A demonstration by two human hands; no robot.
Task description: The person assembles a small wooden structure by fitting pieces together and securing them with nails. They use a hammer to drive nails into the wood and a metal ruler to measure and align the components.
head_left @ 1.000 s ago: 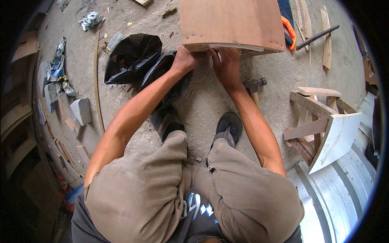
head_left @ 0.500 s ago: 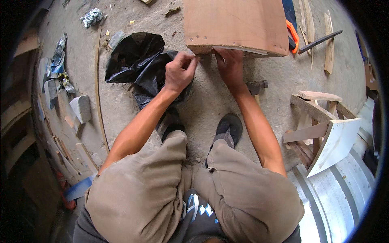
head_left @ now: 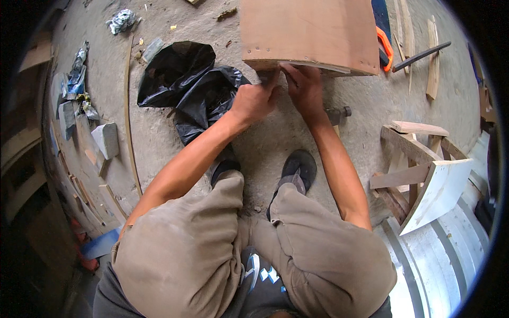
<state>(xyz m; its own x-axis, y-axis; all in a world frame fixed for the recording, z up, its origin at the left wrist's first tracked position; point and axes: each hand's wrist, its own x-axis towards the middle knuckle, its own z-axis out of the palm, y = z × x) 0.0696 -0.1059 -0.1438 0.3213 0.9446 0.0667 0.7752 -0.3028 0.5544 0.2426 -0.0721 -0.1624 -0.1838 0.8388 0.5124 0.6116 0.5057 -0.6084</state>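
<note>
A brown wooden box (head_left: pixel 310 32) lies ahead of me, with a row of nail heads along its near edge and a pale strip under that edge. My left hand (head_left: pixel 256 102) is at the near left corner, fingers curled and the forefinger reaching to the edge. Close beside it, my right hand (head_left: pixel 306 91) is closed in a pinch at the underside of the same edge. Whatever either hand holds is too small or hidden to make out. Behind my right wrist a hammer (head_left: pixel 336 114) lies on the floor, partly covered by the arm.
Left of the box lies a crumpled black plastic bag (head_left: pixel 201 98). An orange-handled saw (head_left: pixel 385 47) and a dark bar (head_left: pixel 421 56) are at the right. Nearer stand a wooden frame with a white panel (head_left: pixel 437 193) and corrugated metal sheets (head_left: pixel 424 270). Concrete blocks (head_left: pixel 105 140) lie left.
My left hand has moved right and slightly down, from the box's left corner to beside my right hand, its forefinger now stretched to the edge. My right hand has barely shifted.
</note>
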